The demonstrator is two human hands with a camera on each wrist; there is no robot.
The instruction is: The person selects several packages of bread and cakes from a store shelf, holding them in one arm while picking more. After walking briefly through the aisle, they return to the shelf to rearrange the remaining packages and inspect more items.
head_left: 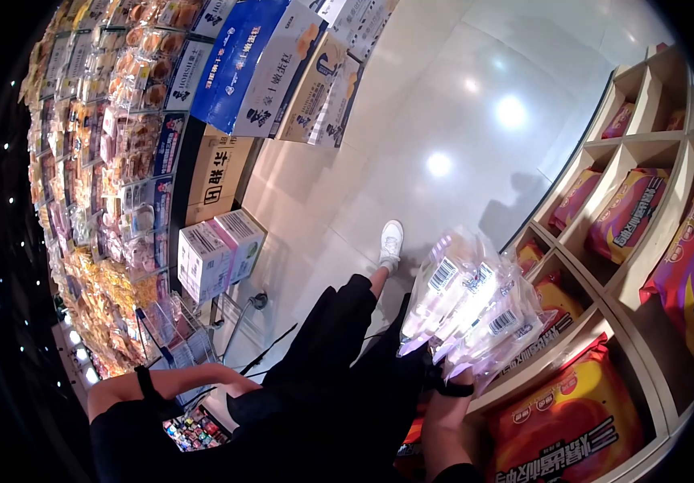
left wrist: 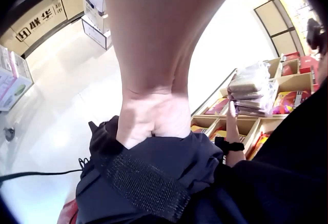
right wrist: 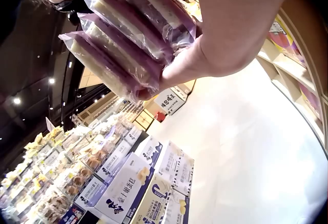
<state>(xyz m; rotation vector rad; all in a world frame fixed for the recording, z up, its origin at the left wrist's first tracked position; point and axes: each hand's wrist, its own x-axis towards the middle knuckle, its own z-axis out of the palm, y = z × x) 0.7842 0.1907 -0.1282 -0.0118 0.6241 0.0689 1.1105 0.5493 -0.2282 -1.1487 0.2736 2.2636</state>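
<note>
My right hand (right wrist: 180, 71) grips a stack of several clear plastic packs of pale sliced bread (right wrist: 110, 54) with purple edging. In the head view these bread packs (head_left: 476, 302) are raised in front of the shelving on the right, barcodes showing, and cover most of that hand. My left hand (left wrist: 154, 116) is at my waist, against dark cloth (left wrist: 148, 167). Its fingers are hidden by the cloth, so I cannot tell how they lie.
Wooden shelf compartments (head_left: 604, 298) with red and yellow bags (head_left: 572, 410) line the right. On the left stand a display of packaged baked goods (head_left: 121, 121), blue and white cartons (head_left: 242, 72), and a cart (head_left: 178, 330) near a white box (head_left: 206, 258). Pale tiled floor (head_left: 443, 113) lies between.
</note>
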